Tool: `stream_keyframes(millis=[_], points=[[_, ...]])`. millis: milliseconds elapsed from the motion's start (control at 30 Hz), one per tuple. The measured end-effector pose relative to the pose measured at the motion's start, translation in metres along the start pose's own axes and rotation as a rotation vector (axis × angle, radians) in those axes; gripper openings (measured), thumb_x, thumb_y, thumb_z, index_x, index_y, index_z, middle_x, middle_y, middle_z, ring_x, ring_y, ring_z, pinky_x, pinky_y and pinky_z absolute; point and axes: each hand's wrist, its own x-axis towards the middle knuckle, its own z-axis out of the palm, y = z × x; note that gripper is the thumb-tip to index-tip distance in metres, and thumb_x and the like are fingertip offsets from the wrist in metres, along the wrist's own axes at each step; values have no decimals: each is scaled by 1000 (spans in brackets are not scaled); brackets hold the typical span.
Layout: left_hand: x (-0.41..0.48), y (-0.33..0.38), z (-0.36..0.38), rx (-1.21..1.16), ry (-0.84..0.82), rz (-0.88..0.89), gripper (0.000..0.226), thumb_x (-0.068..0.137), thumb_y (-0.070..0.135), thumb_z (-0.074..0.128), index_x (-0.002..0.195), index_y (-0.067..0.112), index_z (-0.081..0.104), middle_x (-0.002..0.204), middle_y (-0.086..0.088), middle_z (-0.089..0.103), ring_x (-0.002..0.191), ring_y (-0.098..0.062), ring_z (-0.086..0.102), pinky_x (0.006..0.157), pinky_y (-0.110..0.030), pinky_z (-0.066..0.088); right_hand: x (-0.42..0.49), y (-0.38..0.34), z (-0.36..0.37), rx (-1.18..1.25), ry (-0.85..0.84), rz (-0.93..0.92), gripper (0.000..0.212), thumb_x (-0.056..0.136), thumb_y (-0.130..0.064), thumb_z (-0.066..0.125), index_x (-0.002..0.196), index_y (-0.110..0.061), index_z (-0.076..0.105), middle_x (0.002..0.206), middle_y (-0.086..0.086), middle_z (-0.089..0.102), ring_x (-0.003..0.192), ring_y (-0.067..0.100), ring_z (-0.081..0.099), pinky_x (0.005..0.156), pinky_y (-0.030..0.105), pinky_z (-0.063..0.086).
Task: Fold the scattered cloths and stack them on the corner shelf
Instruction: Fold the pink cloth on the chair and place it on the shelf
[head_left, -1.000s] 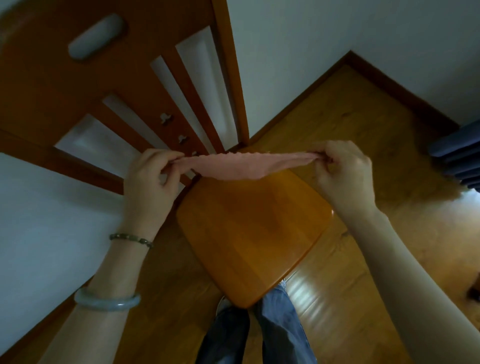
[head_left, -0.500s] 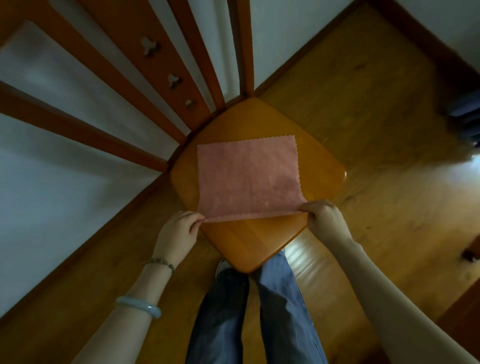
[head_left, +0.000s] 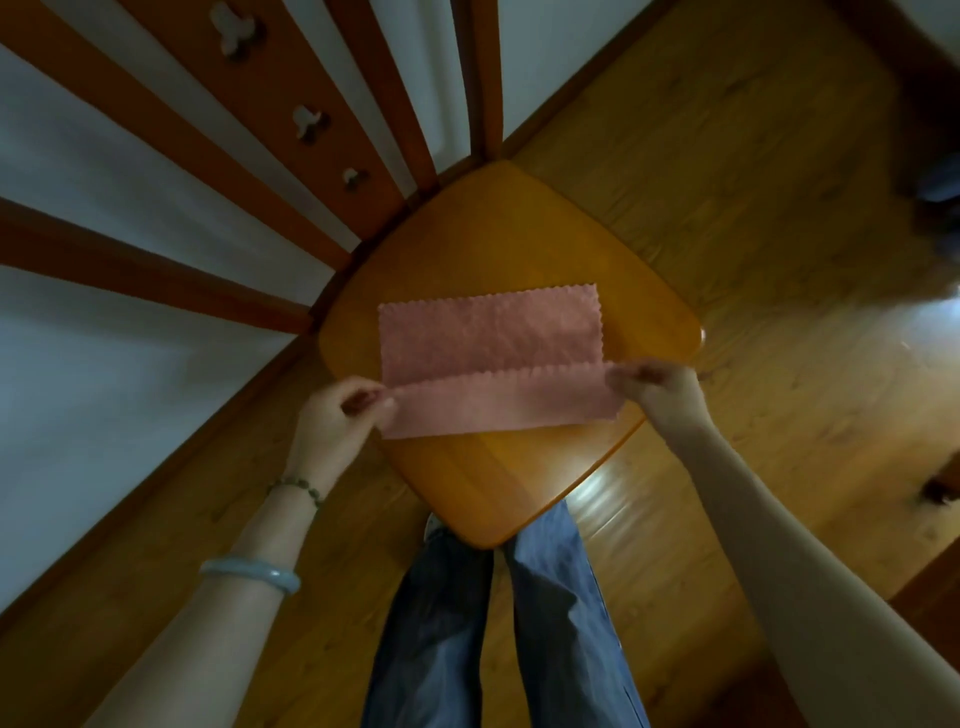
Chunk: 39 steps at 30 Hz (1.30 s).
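A pink cloth (head_left: 488, 338) with zigzag edges lies on the orange wooden corner shelf (head_left: 493, 483), its far part flat. The near edge is lifted and turned over toward the far side, making a partial fold. My left hand (head_left: 337, 415) pinches the cloth's near left corner. My right hand (head_left: 660, 389) pinches the near right corner. Both hands hover just above the shelf's near half.
Wooden slats (head_left: 363, 93) rise from the shelf's back corner against white walls (head_left: 104, 374). The wooden floor (head_left: 779, 260) surrounds the shelf. My jeans-clad legs (head_left: 493, 623) stand right under the shelf's front tip. A dark object (head_left: 940, 208) sits at the far right.
The cloth went from stretched in the air to spread flat on the shelf. Now both hands have lifted its near edge and carried it partway over the cloth.
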Motion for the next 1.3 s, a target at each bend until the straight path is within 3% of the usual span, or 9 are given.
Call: stream_keyframes(millis=[100,233,433,567,667,767,967,1200,1300], points=[[34,15,1,-170,155,-48,16,86,26,68,100,17,68,94,7,65,87,-3,58,67,-16,41,39,-20,4,131,53,29,12,79,-6,74,88,-12,69,81,1,67,83,19,65,78,30,55],[73,20,10,-177,235,-62,14,87,24,67,98,15,67,97,0,67,91,-14,62,70,-22,45,86,-29,16,46,107,63,17,76,-17,79,91,-14,71,89,8,70,86,25,68,83,45,57],[105,14,20,-56,270,-73,24,87,23,67,108,11,65,101,2,62,99,-16,59,79,-26,43,114,-27,30,-170,117,58,36,83,-27,73,113,-9,67,111,8,67,94,19,61,80,31,52],[103,16,31,99,373,-9,59,91,42,57,138,9,41,136,-9,47,123,-20,46,98,-34,40,102,-27,35,-338,280,-177,46,89,-27,60,130,-8,50,126,11,52,113,24,50,89,32,45],[92,21,54,459,206,210,66,96,50,42,149,17,23,157,-11,22,143,-28,23,114,-49,23,84,-11,53,-747,257,-562,49,90,-23,54,137,-10,46,142,21,41,128,39,41,105,53,35],[83,21,87,723,-20,441,72,92,64,27,152,28,8,161,-9,6,146,-31,9,115,-59,13,76,9,80,-1084,31,-836,51,94,-45,40,139,-23,47,152,18,33,139,40,32,112,59,15],[87,5,124,829,-42,406,78,86,74,14,149,35,-10,161,-12,0,146,-36,1,112,-65,-1,85,34,92,-1252,-121,-826,67,94,-62,19,152,-29,16,158,14,19,145,37,19,115,59,11],[83,-11,116,855,-15,363,81,84,77,5,148,32,-15,161,-13,-1,147,-34,-4,111,-67,-1,84,40,68,-1267,-136,-771,67,95,-60,19,152,-27,19,157,18,18,145,37,18,116,56,9],[80,-1,116,846,-7,346,81,84,76,5,148,30,-15,160,-14,-2,147,-35,-3,111,-65,-6,82,32,66,-1175,-88,-776,62,95,-52,31,147,-18,35,153,25,26,142,41,24,116,56,15]])
